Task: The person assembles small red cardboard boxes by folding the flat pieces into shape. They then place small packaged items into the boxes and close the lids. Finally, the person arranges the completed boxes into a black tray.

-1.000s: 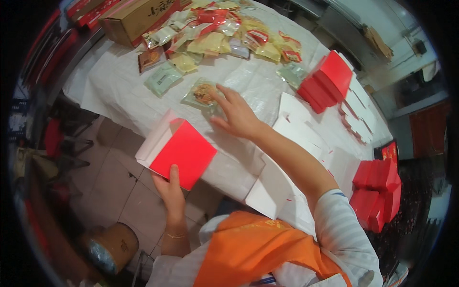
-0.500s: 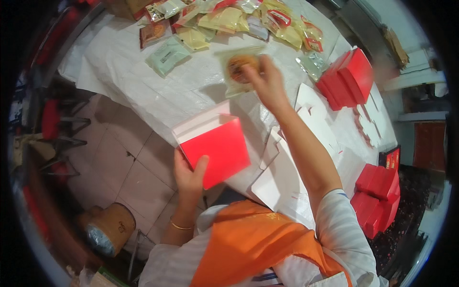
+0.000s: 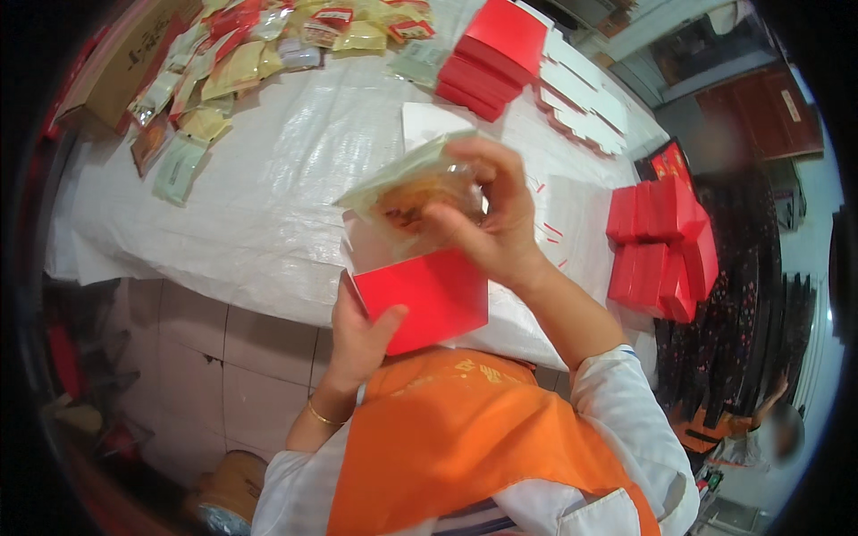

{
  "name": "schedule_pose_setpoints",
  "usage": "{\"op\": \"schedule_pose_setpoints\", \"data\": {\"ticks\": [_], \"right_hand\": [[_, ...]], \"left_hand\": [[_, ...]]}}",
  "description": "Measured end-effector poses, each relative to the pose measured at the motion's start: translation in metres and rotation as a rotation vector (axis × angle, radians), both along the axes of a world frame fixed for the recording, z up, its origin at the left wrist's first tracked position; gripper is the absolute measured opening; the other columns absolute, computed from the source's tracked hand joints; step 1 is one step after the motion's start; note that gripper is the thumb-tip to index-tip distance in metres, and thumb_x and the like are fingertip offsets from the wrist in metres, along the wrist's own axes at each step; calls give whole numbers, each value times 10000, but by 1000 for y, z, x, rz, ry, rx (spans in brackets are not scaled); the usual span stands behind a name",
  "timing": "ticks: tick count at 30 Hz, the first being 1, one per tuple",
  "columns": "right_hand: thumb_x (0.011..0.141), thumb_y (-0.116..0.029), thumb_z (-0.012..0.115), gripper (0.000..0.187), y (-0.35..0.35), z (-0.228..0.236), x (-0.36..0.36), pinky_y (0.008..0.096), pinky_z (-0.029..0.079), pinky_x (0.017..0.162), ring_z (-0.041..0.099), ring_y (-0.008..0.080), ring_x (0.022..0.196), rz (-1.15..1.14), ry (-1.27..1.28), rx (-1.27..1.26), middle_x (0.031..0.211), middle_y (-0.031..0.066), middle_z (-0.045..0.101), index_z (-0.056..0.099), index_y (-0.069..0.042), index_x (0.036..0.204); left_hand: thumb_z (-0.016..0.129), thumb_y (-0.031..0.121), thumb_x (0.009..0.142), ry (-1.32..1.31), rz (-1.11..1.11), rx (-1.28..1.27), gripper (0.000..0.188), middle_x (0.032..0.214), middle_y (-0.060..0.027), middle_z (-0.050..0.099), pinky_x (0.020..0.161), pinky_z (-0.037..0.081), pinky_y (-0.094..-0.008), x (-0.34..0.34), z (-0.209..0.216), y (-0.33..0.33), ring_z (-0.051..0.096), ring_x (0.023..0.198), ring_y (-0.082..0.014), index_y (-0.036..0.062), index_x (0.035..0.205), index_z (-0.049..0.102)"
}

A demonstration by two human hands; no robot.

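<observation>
My left hand [image 3: 359, 335] grips a red box [image 3: 429, 304] by its left side, thumb on the red face. The white inner flap [image 3: 359, 243] of the box stands up at its open far end. Just above that opening, my right hand [image 3: 492, 210] pinches a clear packet with a round brown pastry [image 3: 416, 201] inside. The packet is slightly blurred and tilted, and its lower edge overlaps the box mouth. I cannot tell whether any of it is inside the box.
Several wrapped packets [image 3: 241, 67] lie at the table's far side beside a cardboard carton [image 3: 134, 67]. Red boxes [image 3: 496, 54] are stacked far right, near flat white card pieces [image 3: 581, 94]. More red boxes [image 3: 661, 246] stand at the right. Another person [image 3: 746, 442] is at the lower right.
My right hand has brought the pastry packet nearer, from over the table to the red box's opening. My left hand keeps hold of the box. The whole view has turned toward the right.
</observation>
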State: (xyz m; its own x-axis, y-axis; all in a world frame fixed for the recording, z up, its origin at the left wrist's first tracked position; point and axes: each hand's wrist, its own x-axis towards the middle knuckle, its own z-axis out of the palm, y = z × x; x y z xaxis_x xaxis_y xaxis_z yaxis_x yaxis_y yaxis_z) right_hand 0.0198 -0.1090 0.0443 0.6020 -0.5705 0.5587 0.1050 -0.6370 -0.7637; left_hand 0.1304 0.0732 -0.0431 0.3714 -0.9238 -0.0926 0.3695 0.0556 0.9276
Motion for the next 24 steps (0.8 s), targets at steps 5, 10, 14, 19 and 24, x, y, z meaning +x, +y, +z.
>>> {"op": "schedule_pose_setpoints", "data": {"ticks": [5,10,14,19,24], "right_hand": [[753,-118,790,354,16,6,-51,371,428,878,575,258,964,-162,307,-190,1005,34,638,613,-111,1061],[742,-107,732,219,32,21,-105,389,361,925,533,259,1023,-145,524,-357,1057,33,624,635,-96,938],[762,-94,701,188,54,24,-139,433,347,1003,505,295,1146,-137,562,-295,1152,75,593,661,-82,945],[887,-101,599,307,78,-24,-190,419,399,1034,488,268,1226,-486,-36,201,1308,124,495,590,-54,1190],[1029,-208,467,333,113,-52,-200,356,422,1008,505,216,1188,-377,-147,455,1300,117,473,489,-24,1306]], "left_hand": [[675,5,885,151,-55,-29,569,1231,-122,570,971,481,-314,-32,17,-4,564,1139,-162,-36,1362,367],[649,-12,891,143,-175,7,581,1250,-133,572,972,485,-313,-62,14,5,579,1137,-175,-33,1387,347],[628,-24,892,176,-267,116,607,1286,-149,564,998,472,-335,-72,25,2,577,1163,-194,-18,1411,313],[603,12,915,77,-199,-97,759,1399,-177,478,1061,423,-389,-92,31,-1,497,1277,-226,44,1527,155],[690,279,935,-85,-271,-110,874,1451,-157,419,1097,370,-405,-106,31,-6,453,1313,-233,93,1568,118]]}}
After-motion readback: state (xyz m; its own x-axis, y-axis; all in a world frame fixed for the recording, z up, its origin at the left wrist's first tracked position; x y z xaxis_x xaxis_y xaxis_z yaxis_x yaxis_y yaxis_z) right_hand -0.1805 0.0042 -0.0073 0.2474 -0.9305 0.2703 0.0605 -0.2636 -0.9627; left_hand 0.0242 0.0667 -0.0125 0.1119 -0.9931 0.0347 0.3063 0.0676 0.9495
